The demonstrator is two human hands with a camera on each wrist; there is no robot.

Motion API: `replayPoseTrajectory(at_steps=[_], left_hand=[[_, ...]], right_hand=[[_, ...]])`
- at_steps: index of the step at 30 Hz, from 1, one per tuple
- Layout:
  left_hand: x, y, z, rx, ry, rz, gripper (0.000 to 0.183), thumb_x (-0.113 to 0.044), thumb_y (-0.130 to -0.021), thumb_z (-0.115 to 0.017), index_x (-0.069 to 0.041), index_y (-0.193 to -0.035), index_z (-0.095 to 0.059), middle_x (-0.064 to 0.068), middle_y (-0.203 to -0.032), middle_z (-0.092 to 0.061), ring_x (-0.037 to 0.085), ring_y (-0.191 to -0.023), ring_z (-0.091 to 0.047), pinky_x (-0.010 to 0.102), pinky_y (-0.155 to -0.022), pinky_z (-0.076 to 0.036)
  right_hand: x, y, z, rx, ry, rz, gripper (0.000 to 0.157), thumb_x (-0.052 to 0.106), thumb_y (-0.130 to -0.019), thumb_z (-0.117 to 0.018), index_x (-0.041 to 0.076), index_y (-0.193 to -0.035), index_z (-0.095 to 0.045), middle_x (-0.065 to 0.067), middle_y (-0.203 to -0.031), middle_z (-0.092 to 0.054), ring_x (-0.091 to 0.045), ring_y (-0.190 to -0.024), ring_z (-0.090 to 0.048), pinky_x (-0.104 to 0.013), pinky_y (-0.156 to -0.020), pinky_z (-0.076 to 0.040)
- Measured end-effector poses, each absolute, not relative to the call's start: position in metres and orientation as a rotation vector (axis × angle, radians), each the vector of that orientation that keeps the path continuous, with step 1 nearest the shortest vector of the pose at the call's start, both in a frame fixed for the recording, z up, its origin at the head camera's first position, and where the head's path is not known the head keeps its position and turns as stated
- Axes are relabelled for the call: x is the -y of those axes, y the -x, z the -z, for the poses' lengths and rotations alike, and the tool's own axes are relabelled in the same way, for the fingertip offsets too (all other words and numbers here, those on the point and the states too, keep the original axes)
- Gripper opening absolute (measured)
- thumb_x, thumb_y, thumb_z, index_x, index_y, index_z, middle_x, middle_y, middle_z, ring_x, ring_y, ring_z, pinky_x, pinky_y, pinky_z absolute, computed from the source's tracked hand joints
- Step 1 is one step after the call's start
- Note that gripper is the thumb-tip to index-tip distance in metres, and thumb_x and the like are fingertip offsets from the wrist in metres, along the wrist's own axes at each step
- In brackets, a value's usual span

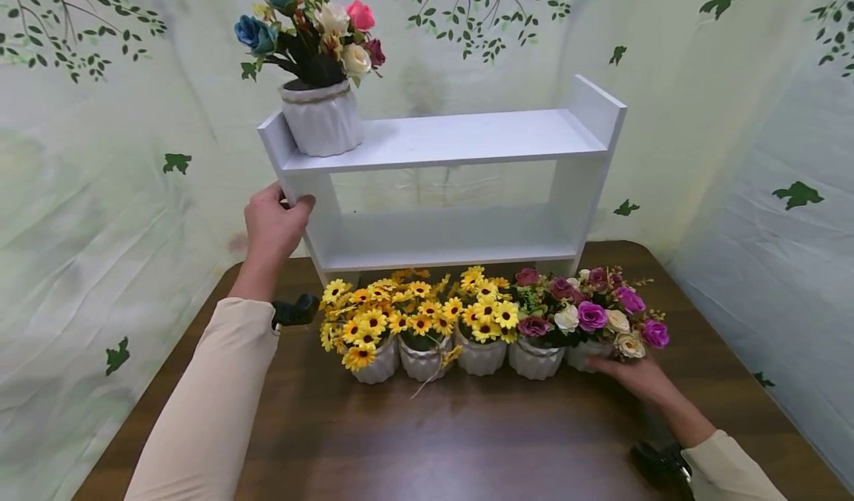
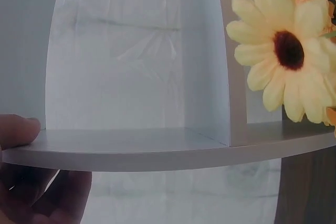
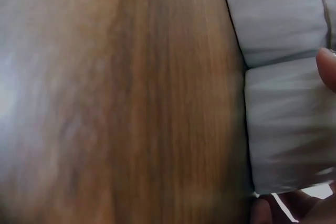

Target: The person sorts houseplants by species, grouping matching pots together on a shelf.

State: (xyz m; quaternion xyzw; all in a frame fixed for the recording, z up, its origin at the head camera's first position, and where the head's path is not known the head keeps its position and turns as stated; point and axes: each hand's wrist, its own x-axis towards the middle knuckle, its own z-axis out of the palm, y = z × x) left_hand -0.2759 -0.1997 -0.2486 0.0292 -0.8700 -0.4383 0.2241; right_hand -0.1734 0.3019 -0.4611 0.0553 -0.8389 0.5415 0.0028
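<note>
In the head view, my left hand [image 1: 275, 223] grips the left side panel of a white two-tier shelf [image 1: 467, 136]. The left wrist view has the thumb [image 2: 20, 130] on one face of that panel [image 2: 142, 160] and fingers behind it. At the right end of a row of potted flowers, my right hand [image 1: 634, 377] holds a white flower pot [image 1: 586, 354] with purple and cream blooms. Its thumb lies against the pot [image 3: 289, 124] in the right wrist view, with fingertips around the far side.
Beside the held pot stands another with mauve flowers [image 1: 536, 360], then several pots of yellow flowers [image 1: 425, 362], all in front of the shelf. A pot of mixed roses [image 1: 323, 119] sits on the top tier's left end. Everything rests on a brown wooden table [image 1: 427, 442].
</note>
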Motion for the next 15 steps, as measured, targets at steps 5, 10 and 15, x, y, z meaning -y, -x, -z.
replayPoseTrajectory(at_steps=[5, 10, 15], left_hand=[[0.201, 0.277, 0.249, 2.393, -0.099, 1.174, 0.041, -0.022, -0.093, -0.052, 0.003, -0.124, -0.064, 0.025, -0.124, -0.067, 0.038, -0.111, -0.066, 0.054, -0.093, -0.054], [0.2, 0.275, 0.251, 2.404, -0.127, 1.151, 0.039, -0.022, -0.093, -0.051, 0.005, -0.117, -0.067, 0.026, -0.119, -0.069, 0.038, -0.109, -0.067, 0.053, -0.09, -0.055], [0.197, 0.276, 0.251, 2.402, -0.147, 1.096, 0.031, -0.02, -0.092, -0.052, 0.006, -0.097, -0.068, 0.026, -0.104, -0.073, 0.032, -0.09, -0.067, 0.034, -0.069, -0.052]], right_hand=[[-0.295, 0.18, 0.468, 2.456, -0.342, -1.768, 0.055, 0.002, -0.089, -0.069, 0.024, -0.133, -0.046, 0.036, -0.111, -0.058, 0.016, -0.101, -0.056, -0.01, -0.082, -0.048], [-0.291, 0.18, 0.472, 2.391, -0.393, -1.731, 0.062, -0.002, -0.088, -0.068, 0.034, -0.132, -0.044, 0.036, -0.118, -0.055, 0.018, -0.106, -0.053, -0.006, -0.085, -0.045], [-0.292, 0.175, 0.47, 2.414, -0.328, -1.682, 0.061, 0.003, -0.088, -0.07, 0.03, -0.136, -0.045, 0.038, -0.119, -0.053, 0.02, -0.108, -0.05, -0.005, -0.087, -0.043]])
